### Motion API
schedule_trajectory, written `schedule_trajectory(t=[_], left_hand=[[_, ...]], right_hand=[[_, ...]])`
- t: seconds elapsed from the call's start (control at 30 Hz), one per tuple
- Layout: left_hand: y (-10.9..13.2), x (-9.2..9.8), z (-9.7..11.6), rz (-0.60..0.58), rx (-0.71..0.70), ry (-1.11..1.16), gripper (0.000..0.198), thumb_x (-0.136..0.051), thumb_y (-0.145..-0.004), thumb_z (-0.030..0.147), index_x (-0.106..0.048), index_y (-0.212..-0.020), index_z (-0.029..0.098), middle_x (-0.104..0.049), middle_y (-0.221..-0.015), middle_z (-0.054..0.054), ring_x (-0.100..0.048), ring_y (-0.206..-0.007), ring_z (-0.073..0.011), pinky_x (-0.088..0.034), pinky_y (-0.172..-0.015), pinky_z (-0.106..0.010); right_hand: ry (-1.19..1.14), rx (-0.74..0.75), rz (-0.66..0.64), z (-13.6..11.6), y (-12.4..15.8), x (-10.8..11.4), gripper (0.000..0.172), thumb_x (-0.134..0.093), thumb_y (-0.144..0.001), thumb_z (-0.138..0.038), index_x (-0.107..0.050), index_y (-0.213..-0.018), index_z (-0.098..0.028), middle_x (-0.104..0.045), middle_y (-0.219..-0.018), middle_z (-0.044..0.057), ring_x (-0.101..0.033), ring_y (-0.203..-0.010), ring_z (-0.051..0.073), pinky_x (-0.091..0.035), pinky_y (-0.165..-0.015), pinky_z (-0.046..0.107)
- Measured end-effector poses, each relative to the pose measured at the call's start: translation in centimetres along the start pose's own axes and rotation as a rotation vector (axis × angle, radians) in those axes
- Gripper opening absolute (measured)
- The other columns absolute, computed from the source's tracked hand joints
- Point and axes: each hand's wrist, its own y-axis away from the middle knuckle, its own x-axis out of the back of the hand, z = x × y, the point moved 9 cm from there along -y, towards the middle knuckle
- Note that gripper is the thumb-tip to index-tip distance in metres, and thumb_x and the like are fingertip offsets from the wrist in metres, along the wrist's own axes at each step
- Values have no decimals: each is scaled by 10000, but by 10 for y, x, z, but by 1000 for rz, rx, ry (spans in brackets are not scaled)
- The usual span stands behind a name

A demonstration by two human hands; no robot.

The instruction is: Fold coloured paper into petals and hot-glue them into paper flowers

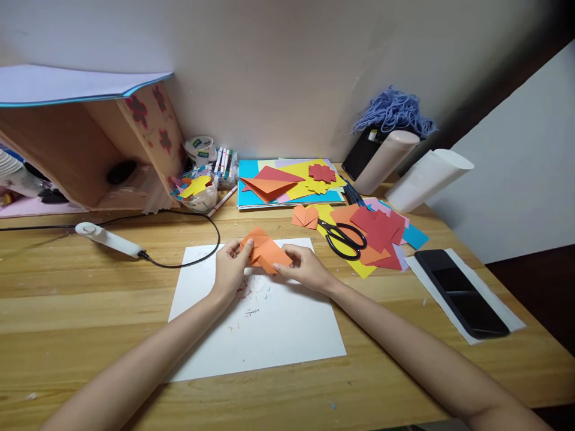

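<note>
Between my two hands is a folded piece of orange paper (265, 248), held above the top part of a marked white sheet (269, 335). My left hand (231, 263) pinches its left side, thumb on top. At the lower right corner, my right hand (303, 266) grips it between thumb and fingers. Just beyond my right hand lies a folded orange paper heart (305, 216). Black-handled scissors (344, 236) rest on yellow and orange paper to the right of it.
Coloured paper scraps (381, 230) spread at the right, near a phone (462, 293) on a white tissue. Behind is a paper stack (251, 200). Left stand a cardboard box (153, 137), a tub of scraps (197, 194) and a white corded device (110, 239). Two paper rolls (426, 179) stand back right.
</note>
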Motion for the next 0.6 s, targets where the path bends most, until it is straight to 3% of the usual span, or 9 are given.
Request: schedule_trajectory(t=[0.13, 0.23, 0.33, 0.4, 0.5, 0.6], left_hand=[[1, -2, 0, -19, 43, 93, 301, -637, -666, 400, -560, -776, 130, -619, -721, -27, -582, -641, -134, -481, -602, -250], [4, -14, 4, -135, 67, 117, 353, -661, -648, 360, -557, -895, 130, -651, -839, -66, -620, -709, -166, -499, -625, -274], [8, -27, 7, -276, 64, 19, 419, -680, -628, 321, -578, -987, 130, -650, -934, -94, -623, -787, -194, -506, -642, -278], [10, -31, 5, -319, 67, -62, 371, -676, -634, 322, -612, -931, 110, -653, -889, -98, -619, -766, -199, -509, -643, -290], [10, -27, 3, -271, 87, -47, 326, -661, -654, 345, -622, -851, 89, -648, -819, -87, -614, -733, -193, -515, -662, -314], [14, -28, 1, -264, 157, 68, 334, -662, -658, 354, -606, -855, 90, -644, -808, -82, -619, -713, -189, -524, -677, -342]], right_hand=[[-99, -31, 143, 5, -1, 13, 208, -585, -738, -364, -541, -727, -161, -554, -666, -5, -540, -580, 119, -417, -518, 222], [-179, -37, 309, 9, -2, 30, 237, -580, -742, -387, -510, -691, -166, -513, -604, -28, -510, -502, 96, -416, -486, 214], [-234, -10, 393, 8, -1, 39, 259, -564, -752, -414, -516, -697, -165, -526, -630, -23, -507, -486, 85, -429, -475, 208], [-272, 2, 386, 7, -1, 39, 279, -532, -770, -439, -529, -717, -165, -541, -651, -14, -512, -486, 85, -441, -466, 210], [-287, -9, 299, 9, -3, 30, 296, -524, -771, -455, -563, -813, -165, -583, -697, 7, -548, -528, 102, -478, -501, 233], [-205, 19, 261, 8, -4, 24, 288, -585, -740, -406, -596, -884, -158, -638, -849, 53, -603, -732, 146, -505, -681, 276]])
